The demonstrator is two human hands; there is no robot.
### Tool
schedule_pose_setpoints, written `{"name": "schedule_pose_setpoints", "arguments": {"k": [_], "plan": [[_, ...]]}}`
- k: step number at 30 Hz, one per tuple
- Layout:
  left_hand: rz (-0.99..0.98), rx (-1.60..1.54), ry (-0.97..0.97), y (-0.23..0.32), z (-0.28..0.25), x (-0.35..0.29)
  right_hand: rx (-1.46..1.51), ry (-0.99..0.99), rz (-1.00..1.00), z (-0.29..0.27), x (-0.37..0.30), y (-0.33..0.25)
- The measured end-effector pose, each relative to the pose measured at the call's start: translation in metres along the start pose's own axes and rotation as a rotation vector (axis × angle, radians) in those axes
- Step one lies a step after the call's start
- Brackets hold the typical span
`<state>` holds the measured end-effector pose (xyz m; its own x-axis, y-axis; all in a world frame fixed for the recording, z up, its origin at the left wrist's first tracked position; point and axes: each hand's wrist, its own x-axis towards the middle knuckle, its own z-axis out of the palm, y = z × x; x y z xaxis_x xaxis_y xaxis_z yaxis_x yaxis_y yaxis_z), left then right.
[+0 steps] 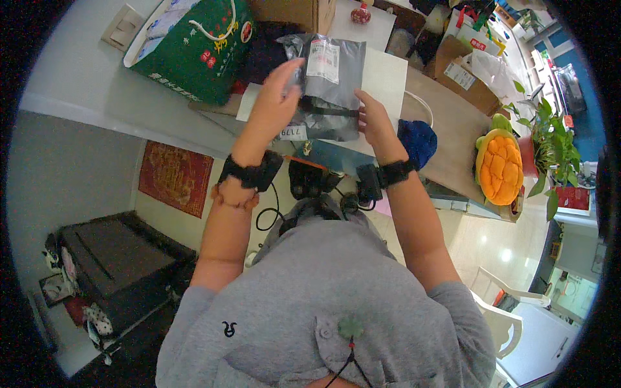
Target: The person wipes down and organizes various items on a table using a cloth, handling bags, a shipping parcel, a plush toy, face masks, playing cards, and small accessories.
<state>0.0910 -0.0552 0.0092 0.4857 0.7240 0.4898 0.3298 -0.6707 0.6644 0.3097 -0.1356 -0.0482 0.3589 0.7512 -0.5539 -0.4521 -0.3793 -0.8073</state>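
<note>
A dark grey plastic mailing bag point(349, 71) with a white label lies at the desk's edge in front of me. My left hand point(275, 100) is over the bag's left side, slightly blurred, its thumb and fingers apart. At the right edge, my right hand point(376, 123) has its fingers curled against the bag, with the index finger stretched along it. A dark strip crosses the bag's lower part, and a small white tag point(293, 133) shows at its lower left corner. What lies inside the bag is hidden.
A green gift bag point(194, 58) with a white rope handle stands at the left. Rightward are a dark blue cloth item point(417, 142), an orange and green turtle-shaped cushion point(500, 167), a potted plant point(546, 139) and a cardboard box point(462, 74). A red vase point(360, 14) stands at the back.
</note>
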Motion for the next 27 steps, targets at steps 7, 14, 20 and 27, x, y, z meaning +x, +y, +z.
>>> {"name": "schedule_pose_setpoints", "arguments": {"k": [7, 14, 20, 27], "plan": [[-0.795, -0.498, -0.26, -0.033, 0.059, -0.006, -0.093, -0.21, 0.065, 0.018, 0.021, -0.009], [-0.855, -0.694, -0.352, -0.004, 0.041, -0.009, 0.16, -0.299, 0.027, 0.032, 0.015, 0.002], [-0.852, -0.908, -0.265, 0.017, 0.041, -0.01, 0.134, -0.229, -0.205, 0.025, -0.041, -0.002], [-0.678, -1.015, -0.251, 0.043, 0.029, 0.002, 0.002, -0.395, -0.318, 0.001, -0.052, -0.009]]}}
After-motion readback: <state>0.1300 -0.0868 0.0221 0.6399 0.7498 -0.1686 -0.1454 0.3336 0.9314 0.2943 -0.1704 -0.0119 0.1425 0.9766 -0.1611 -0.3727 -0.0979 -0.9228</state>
